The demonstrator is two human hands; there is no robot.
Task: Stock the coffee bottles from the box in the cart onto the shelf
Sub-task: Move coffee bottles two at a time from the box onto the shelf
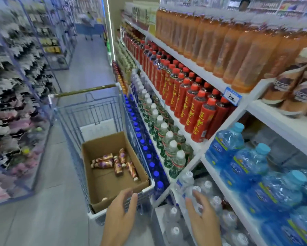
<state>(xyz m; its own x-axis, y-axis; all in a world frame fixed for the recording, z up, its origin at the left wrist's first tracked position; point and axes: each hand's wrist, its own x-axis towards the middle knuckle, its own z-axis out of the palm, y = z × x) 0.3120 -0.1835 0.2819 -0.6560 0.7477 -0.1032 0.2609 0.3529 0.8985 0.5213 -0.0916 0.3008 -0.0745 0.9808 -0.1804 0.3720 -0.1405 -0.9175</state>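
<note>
Grip, left hand (120, 215): fingers spread, empty, above the cart (88, 110) rim, bottom centre.
Grip, right hand (202, 215): fingers spread, empty, by shelved water bottles (207, 186), bottom right.
Coffee bottles (113, 163): lying in box (104, 183), centre.

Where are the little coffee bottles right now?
The coffee bottles lie on their sides in the open cardboard box inside the shopping cart, lower centre of the head view, left of the drink shelves.

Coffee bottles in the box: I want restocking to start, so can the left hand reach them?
Probably yes: the box is open-topped, the bottles lie loose inside, and the empty left hand hovers at its near rim.
</note>
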